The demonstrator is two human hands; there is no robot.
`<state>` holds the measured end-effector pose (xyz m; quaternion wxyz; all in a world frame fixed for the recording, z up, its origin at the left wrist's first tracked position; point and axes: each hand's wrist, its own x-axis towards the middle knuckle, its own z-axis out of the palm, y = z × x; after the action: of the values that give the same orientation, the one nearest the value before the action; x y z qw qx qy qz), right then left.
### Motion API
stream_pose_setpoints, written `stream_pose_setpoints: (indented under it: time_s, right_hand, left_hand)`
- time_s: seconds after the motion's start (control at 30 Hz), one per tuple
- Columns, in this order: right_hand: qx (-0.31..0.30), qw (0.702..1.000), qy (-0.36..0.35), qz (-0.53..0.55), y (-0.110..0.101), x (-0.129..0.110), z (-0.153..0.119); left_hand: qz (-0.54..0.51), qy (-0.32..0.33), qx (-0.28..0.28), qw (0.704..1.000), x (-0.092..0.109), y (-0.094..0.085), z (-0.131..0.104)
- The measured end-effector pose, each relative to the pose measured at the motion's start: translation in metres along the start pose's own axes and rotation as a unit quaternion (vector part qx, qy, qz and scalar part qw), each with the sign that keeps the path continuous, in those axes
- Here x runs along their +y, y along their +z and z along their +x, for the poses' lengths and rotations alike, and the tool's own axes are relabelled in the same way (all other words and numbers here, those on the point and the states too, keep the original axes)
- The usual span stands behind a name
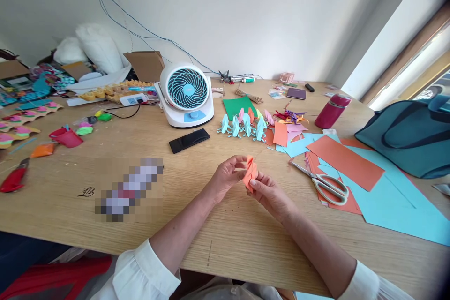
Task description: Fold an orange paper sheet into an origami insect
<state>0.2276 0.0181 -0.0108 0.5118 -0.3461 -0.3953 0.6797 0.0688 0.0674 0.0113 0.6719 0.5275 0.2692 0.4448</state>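
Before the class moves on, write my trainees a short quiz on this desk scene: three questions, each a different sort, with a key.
1. True or false: the left hand and the right hand both touch the folded orange paper.

2. Which of these lies just in front of the fan?
a) the scissors
b) the flat black object
c) the green sheet

3. Fill in the missing word: the teal ____ sits to the right of the maroon bottle.

Key: 1 true; 2 b; 3 bag.
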Motion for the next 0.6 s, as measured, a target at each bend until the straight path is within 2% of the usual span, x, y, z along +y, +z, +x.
stream_pose_setpoints:
  time_s: [0.1,0.2,0.4,0.6]
  right_hand:
    - [0.059,0.998,-0.036,-0.009,-0.001,0.0,0.003]
    - [0.092,0.994,-0.054,-0.029,-0.003,0.003,0.006]
    - [0.108,0.989,-0.064,-0.084,0.0,0.01,0.008]
    - [0.1,0.984,-0.066,-0.13,0.003,0.007,0.006]
  left_hand:
    - [-0.002,-0.005,0.033,0.999,-0.004,-0.002,0.002]
    - [0.008,0.0,0.027,1.0,-0.006,-0.002,0.001]
    - [0.068,0.023,0.075,0.995,-0.007,0.002,0.001]
    - [0.101,0.023,0.12,0.987,-0.012,-0.003,0.005]
